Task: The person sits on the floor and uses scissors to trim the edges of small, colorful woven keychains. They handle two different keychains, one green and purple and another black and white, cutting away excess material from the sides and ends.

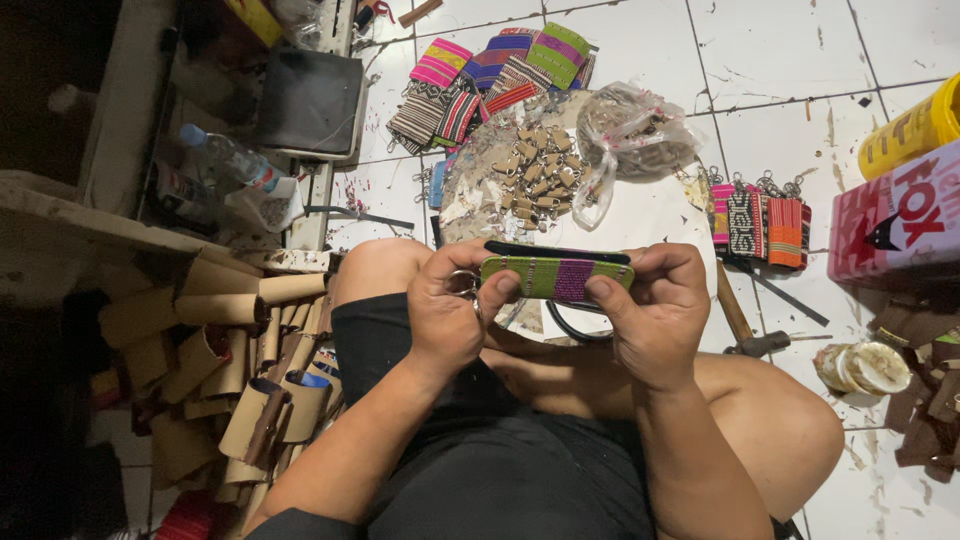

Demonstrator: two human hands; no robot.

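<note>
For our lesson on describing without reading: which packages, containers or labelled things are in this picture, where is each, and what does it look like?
Box: right edge, on the tiled floor; rectangular, pink-red with white lettering and a dark figure.
Tub: upper right, above the box; round, yellow, printed.
Plastic bag: top centre, beyond the hands; clear, crumpled, holding small brownish pieces.
Bottle: upper left, lying by the bench; clear plastic, blue cap, labelled.
No signs or screens.

Bright, even light on sharp white tiles (left edge falls dark).

Both hands raised over the lap, left hand (452, 305) and right hand (655, 315) in pinching grip.
</note>
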